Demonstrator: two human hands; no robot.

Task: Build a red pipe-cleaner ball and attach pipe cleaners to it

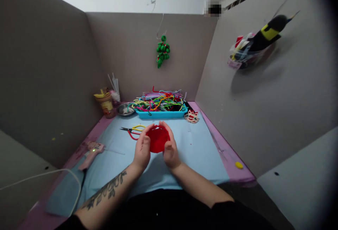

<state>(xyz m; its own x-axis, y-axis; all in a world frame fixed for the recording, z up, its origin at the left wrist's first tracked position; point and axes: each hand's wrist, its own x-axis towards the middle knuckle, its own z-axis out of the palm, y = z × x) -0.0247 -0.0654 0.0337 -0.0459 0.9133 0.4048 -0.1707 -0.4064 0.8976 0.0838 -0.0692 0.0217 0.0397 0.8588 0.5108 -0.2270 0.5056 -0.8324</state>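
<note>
1. Left hand [142, 149]: the fingers curl partway round the left edge of the red disc [157, 139], with the thumb on its near rim. The forearm behind it bears a dark tattoo.
2. Right hand [170, 149]: it cups the disc's right edge in the same way, fingers bent and closed onto the rim.
3. Red disc: round and shallow, with a fuzzy, matte surface. It is held between both hands, just above the middle of the light blue mat [195, 149].
4. Mat: flat, smooth sheet over a pink table top [227, 152].
5. Snips [128, 129]: thin dark metal blades, lying on the mat just left of the hands. They touch short yellow and red pipe cleaner loops [137, 128].
6. Blue tray [161, 115]: rectangular plastic, at the far edge of the mat. It is heaped with tangled pipe cleaners [158, 102] in many colours.
7. Metal dish [125, 109]: shiny and round, just left of the tray, with a yellow-lidded jar [106, 105] beside it.
8. Glue gun [91, 152]: pink plastic body with a green light, at the mat's left edge, with a white cable [52, 173] near it.
9. Small red and white figure [192, 116]: right of the tray.
10. Yellow oval piece [239, 165]: on the pink edge, well right of the hands.
11. Green beaded ornament [163, 51]: hangs on the grey back partition [126, 54].
</note>
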